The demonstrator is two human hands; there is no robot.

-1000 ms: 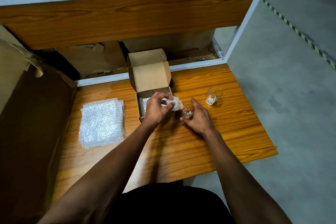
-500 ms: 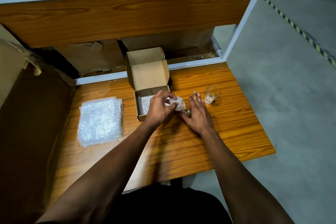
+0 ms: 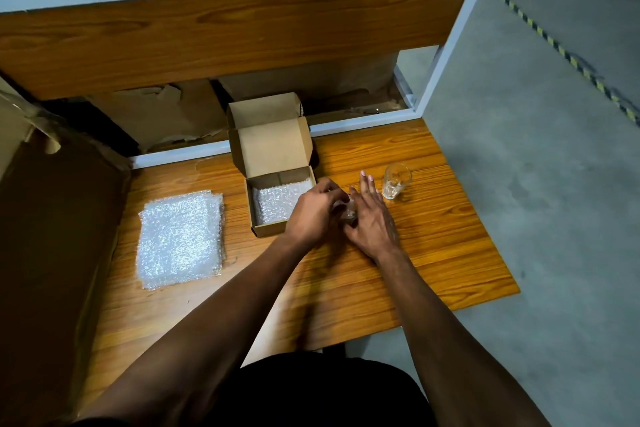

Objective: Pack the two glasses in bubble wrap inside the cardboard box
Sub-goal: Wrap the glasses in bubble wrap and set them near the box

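Our two hands meet just right of the cardboard box (image 3: 277,191), which sits on the bench (image 3: 433,253) with its lid flap standing up at the far side. Our left hand (image 3: 313,215) has its fingers curled round a piece of bubble wrap (image 3: 341,206), pinching it against the first glass (image 3: 349,215), of which only a sliver shows between the hands. Our right hand (image 3: 372,218) lies with fingers straight and flat against the glass's far side, apparently steadying it so the wrap can be drawn round; we judge the first glass is mid-wrap, beside the box and not yet in it. A bubble-wrap lining (image 3: 277,203) already covers the box floor, presumably to cushion what goes in. The second glass (image 3: 396,181) stands upright and bare, further right of the box, just past our right fingertips. A stack of bubble-wrap sheets (image 3: 180,237) lies well to the left of the box, probably kept for that glass.
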